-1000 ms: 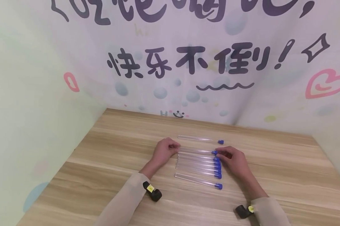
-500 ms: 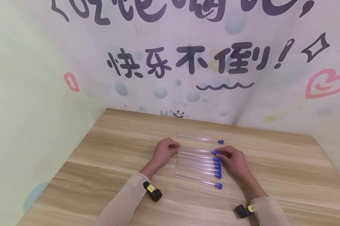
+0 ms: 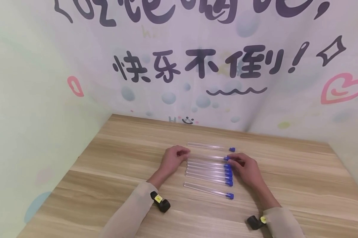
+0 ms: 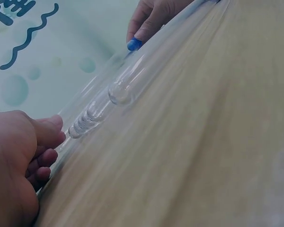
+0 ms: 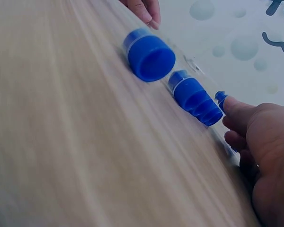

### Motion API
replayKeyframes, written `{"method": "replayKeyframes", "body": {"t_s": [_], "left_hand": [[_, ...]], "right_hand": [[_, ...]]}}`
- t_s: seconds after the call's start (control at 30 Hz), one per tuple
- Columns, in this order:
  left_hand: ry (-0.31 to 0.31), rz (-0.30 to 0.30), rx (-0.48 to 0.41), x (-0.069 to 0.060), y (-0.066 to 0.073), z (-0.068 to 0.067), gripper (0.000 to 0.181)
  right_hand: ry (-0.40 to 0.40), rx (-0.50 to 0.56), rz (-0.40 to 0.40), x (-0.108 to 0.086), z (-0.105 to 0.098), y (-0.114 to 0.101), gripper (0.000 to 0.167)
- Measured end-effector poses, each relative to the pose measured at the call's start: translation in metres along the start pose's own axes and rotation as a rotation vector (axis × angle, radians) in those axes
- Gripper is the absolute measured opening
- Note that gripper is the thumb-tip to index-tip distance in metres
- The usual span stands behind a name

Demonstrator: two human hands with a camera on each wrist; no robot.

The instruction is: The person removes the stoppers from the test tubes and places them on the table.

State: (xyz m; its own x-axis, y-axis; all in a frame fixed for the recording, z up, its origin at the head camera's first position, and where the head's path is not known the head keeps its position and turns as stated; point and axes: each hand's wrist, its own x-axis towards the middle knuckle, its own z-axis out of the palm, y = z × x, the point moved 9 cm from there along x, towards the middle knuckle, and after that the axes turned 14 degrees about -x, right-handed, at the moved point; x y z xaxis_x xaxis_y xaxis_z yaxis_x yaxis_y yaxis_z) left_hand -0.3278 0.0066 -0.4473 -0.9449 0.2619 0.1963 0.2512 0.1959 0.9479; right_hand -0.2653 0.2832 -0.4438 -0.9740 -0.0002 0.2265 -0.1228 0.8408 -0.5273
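A clear test tube (image 3: 207,157) with a blue cap lies crosswise between my hands, just beyond a row of similar capped tubes (image 3: 207,172). The fingertips of my left hand (image 3: 172,158) pinch its rounded end, which they hide. At the other end my right hand (image 3: 246,168) holds the blue cap (image 5: 221,98) between thumb and finger. In the row, several tubes lie side by side with their blue caps (image 5: 197,101) all to the right. One more capped tube (image 3: 208,190) lies apart, nearest to me.
Farther back lies an uncapped-looking tube (image 3: 205,145), with a separate blue cap (image 3: 232,149) to its right. All rest on a wooden table (image 3: 116,158). A printed cloth (image 3: 167,109) hangs at the table's back edge, and a pale wall (image 3: 48,132) stands left.
The held tube and the row beside it have shifted slightly away from me. The nearest tube, the farthest tube and the loose cap stay where they were.
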Motion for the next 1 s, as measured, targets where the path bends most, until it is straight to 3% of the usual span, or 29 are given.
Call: {"method": "replayKeyframes", "body": {"t_s": [0.63,1.0], "left_hand": [[0.042,-0.001,-0.065,0.009,0.000,0.006,0.019],[0.065,0.005,-0.072,0.009,0.001,0.005,0.018]], "right_hand": [[0.074,0.119,0.131,0.005,-0.004,0.004,0.034],[0.104,0.122,0.142,0.011,-0.003,0.004,0.031]]}}
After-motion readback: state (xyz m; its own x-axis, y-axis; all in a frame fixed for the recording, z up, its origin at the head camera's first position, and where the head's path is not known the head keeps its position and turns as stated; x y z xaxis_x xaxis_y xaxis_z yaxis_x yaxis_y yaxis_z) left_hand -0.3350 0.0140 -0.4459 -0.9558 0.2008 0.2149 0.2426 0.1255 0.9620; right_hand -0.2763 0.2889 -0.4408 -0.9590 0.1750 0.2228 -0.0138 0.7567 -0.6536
